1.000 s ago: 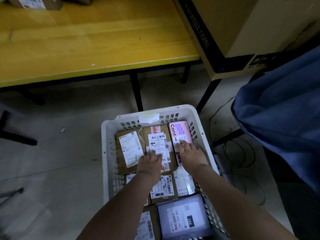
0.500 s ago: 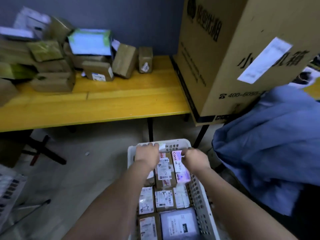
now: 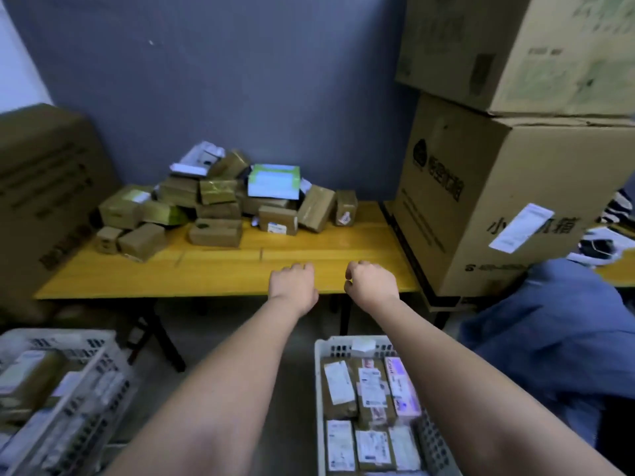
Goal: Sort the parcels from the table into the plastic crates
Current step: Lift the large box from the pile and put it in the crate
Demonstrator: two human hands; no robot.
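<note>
Both bare arms stretched up from the bottom edge toward mid-frame, over the near edge of the yellow wooden table (image 3: 309, 259). Left hand (image 3: 292, 285) at centre, back toward the camera, fingers loosely curled, holding nothing. Right hand (image 3: 371, 280) just to its right, fingers and thumb loosely curled with a narrow gap between them, also holding nothing. Cannot tell whether either hand touches the tabletop or hovers above it.

Heap of parcels (image 3: 220, 204) left of centre at the back of the table, against the grey-blue wall (image 3: 240, 80), well apart from both hands: mostly small brown cardboard boxes, a green-and-white box (image 3: 274, 181) on top, white packets at the upper left of the heap.

White plastic crate (image 3: 343, 345) at lower right of the frame, on the floor beneath the right forearm, filled with labelled parcels lying flat side by side, a pink packet (image 3: 402, 389) along its right edge. Second white crate (image 3: 99, 359) at lower left, blurred, also holding parcels.

Large cardboard carton (image 3: 488, 201) at right, beside the table's right end, another carton (image 3: 515, 46) stacked on it at upper right. Tall brown carton (image 3: 41, 187) at left edge. Blue fabric (image 3: 549, 324) at right, below the cartons.
</note>
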